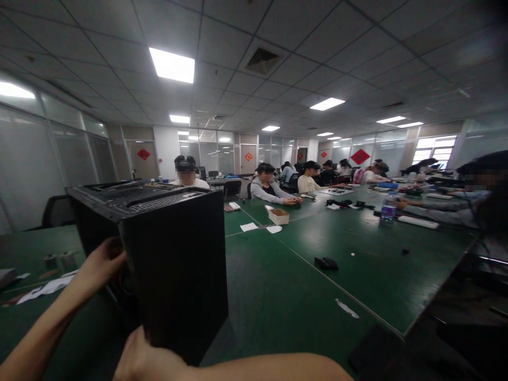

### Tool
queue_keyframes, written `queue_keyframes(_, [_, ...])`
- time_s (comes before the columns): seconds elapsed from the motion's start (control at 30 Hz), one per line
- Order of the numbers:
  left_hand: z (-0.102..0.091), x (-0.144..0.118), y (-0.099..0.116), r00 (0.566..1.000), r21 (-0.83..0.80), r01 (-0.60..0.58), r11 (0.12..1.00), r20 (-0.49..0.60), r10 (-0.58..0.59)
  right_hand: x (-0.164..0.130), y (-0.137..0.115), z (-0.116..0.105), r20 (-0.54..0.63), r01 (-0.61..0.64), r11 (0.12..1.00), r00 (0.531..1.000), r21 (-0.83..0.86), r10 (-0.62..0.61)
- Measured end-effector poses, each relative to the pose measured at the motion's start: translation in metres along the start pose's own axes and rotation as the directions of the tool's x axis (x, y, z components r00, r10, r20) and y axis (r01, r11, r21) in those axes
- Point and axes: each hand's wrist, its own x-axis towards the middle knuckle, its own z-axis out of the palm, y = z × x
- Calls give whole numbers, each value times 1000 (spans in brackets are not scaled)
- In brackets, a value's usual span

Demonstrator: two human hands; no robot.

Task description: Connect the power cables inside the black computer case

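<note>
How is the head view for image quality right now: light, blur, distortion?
Head view: bright ceiling panels blow out; the black computer case sits dark with little detail; the left hand and right hand on it are soft; the right edge is blurred, and the wide lens bends the green table.

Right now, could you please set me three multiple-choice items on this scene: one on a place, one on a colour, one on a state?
1. Where is the left hand?
A. on the left side of the black computer case
B. on the water bottle
C. flat on the table

2. What colour is the table top?
A. white
B. green
C. red

3. How does the small cardboard box stand?
A. taped shut
B. crushed flat
C. open at the top

Answers: 1 A, its fingers lie against the case's left face. 2 B, green shows all around the case. 3 C, its pale inside is visible.
</note>
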Motion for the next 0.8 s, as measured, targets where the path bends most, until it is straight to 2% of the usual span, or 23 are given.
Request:
queue_keyframes(0.1, [-6, 12, -20, 985, -288, 145, 946, -44, -164, -25, 6, 9, -36, -100, 994, 995, -48, 98])
queue_keyframes(0.17, [-5, 18, -35, 973, -358, 180, 916, -71, -219, -46, 15, 14, -87, -155, 986, 985, -66, 149])
queue_keyframes(0.27, [3, 23, -56, 994, -170, 114, 979, 15, -113, -83, 39, 20, -118, -227, 972, 968, -51, 220])
queue_keyframes(0.33, [11, 23, -66, 988, 22, 9, 1000, 153, -13, -109, 61, 25, -124, -229, 973, 966, -16, 225])
queue_keyframes(0.37, [15, 22, -69, 972, 100, -56, 993, 233, 31, -121, 72, 30, -136, -226, 974, 965, -1, 224])
queue_keyframes(0.4, [20, 20, -71, 944, 155, -131, 979, 321, 75, -132, 83, 35, -136, -221, 975, 966, 18, 221])
queue_keyframes(0.47, [28, 14, -72, 859, 215, -287, 933, 488, 151, -153, 101, 50, -113, -223, 974, 967, 47, 227])
queue_keyframes(0.53, [36, 7, -69, 785, 270, -409, 871, 591, 186, -169, 117, 66, -114, -235, 970, 964, 59, 240])
queue_keyframes(0.57, [40, 3, -67, 768, 301, -449, 841, 611, 191, -175, 123, 73, -121, -239, 969, 962, 59, 245])
queue_keyframes(0.63, [47, -1, -62, 765, 357, -493, 794, 613, 200, -185, 132, 86, -129, -253, 966, 957, 52, 258])
queue_keyframes(0.8, [57, -5, -54, 751, 401, -513, 759, 637, 171, -193, 140, 100, -95, -329, 944, 939, 30, 330])
